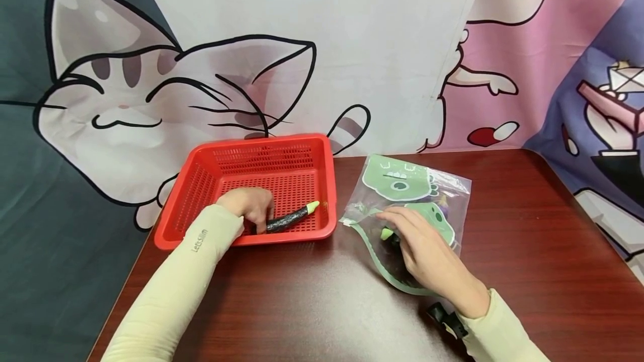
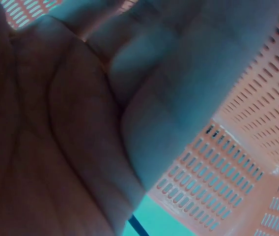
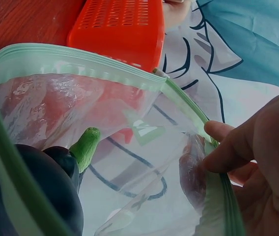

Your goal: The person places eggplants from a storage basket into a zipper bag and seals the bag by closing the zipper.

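Observation:
In the head view my left hand [image 1: 250, 205] reaches down into a red plastic basket [image 1: 329, 194]. Its fingers grip the left end of a long dark cucumber [image 1: 289, 220] with a pale green tip; the fingertips are partly hidden. The left wrist view shows only the palm and bent fingers against the basket wall. My right hand [image 1: 427, 247] pinches the green rim of a clear zip bag [image 3: 223, 196] between thumb and fingers. The mouth of the bag gapes. Inside lie a glossy dark eggplant [image 3: 51, 191], a dark vegetable with a green end [image 3: 86, 145] and something purplish [image 3: 192, 172].
Basket and bag stand side by side on a dark red-brown wooden table [image 1: 302, 306]. Behind it hangs a cloth [image 1: 392, 43] printed with cartoon animals. A black strap [image 1: 448, 320] sits at my right wrist.

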Demonstrator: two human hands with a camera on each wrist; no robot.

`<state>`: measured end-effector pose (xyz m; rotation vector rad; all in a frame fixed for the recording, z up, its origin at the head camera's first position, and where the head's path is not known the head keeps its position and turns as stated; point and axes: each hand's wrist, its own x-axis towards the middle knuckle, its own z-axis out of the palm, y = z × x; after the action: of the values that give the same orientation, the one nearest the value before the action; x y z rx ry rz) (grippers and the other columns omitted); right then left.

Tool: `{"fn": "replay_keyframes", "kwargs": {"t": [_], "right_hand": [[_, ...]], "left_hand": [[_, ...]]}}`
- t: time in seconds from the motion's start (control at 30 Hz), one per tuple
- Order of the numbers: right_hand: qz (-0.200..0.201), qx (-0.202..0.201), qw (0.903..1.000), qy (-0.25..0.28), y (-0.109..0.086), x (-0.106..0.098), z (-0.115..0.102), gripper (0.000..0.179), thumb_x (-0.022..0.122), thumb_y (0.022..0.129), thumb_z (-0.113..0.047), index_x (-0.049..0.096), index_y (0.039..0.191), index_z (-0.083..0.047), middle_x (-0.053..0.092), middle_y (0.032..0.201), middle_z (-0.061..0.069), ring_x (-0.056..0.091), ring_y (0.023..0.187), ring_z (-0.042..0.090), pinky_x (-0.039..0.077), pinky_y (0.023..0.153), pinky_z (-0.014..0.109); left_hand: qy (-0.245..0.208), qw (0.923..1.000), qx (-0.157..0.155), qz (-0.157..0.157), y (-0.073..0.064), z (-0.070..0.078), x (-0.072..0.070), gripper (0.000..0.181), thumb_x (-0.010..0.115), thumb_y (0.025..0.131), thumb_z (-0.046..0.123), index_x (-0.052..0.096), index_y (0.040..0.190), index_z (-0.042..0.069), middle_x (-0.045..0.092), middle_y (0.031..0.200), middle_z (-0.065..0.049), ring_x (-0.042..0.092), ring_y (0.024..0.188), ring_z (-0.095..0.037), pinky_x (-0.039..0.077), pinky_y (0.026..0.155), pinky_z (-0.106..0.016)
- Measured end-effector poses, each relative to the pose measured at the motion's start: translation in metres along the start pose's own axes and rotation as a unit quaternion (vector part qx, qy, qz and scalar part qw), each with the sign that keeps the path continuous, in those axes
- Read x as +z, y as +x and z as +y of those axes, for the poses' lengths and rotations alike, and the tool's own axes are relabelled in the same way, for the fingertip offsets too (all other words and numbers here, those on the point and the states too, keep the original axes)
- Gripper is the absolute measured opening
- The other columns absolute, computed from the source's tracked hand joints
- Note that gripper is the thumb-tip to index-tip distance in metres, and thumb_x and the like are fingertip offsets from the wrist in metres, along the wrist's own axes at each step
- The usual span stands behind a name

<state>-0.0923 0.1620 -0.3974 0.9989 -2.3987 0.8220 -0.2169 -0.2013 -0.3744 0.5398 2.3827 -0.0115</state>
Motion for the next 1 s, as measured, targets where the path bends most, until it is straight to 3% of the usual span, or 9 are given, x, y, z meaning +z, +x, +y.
{"fn": "replay_keyframes", "kwargs": {"t": [0.47, 0.77, 1.0], "right_hand": [[0.005, -0.008, 1.0000, 0.000, 0.000, 0.000, 0.000, 0.045, 0.045, 0.087, 0.011, 0.060, 0.128, -0.001, 0.061, 0.123, 0.010, 0.056, 0.118, 0.026, 0.034, 0.107, 0.026], [-0.001, -0.004, 1.0000, 0.001, 0.000, 0.001, 0.000, 0.046, 0.046, 0.086, 0.012, 0.060, 0.128, -0.002, 0.060, 0.124, 0.009, 0.056, 0.119, 0.025, 0.035, 0.107, 0.028], [0.002, -0.006, 1.0000, 0.001, 0.000, 0.001, 0.000, 0.045, 0.044, 0.087, 0.011, 0.060, 0.128, -0.001, 0.060, 0.123, 0.010, 0.056, 0.118, 0.026, 0.034, 0.107, 0.027]], "left_hand": [[-0.008, 0.9983, -0.004, 0.058, -0.014, 0.004, -0.005, 0.032, 0.091, 0.066, 0.018, 0.077, 0.094, 0.012, 0.067, 0.089, 0.001, 0.059, 0.084, -0.017, 0.053, 0.081, -0.036], [-0.012, 0.9934, -0.041, 0.107, -0.035, 0.011, -0.013, 0.037, 0.088, 0.072, 0.021, 0.074, 0.105, 0.009, 0.069, 0.096, -0.002, 0.059, 0.083, -0.019, 0.052, 0.078, -0.039], [-0.021, 0.9892, -0.050, 0.136, -0.049, 0.016, -0.016, 0.037, 0.085, 0.076, 0.023, 0.074, 0.109, 0.011, 0.065, 0.089, -0.001, 0.057, 0.080, -0.020, 0.047, 0.070, -0.034]]}}
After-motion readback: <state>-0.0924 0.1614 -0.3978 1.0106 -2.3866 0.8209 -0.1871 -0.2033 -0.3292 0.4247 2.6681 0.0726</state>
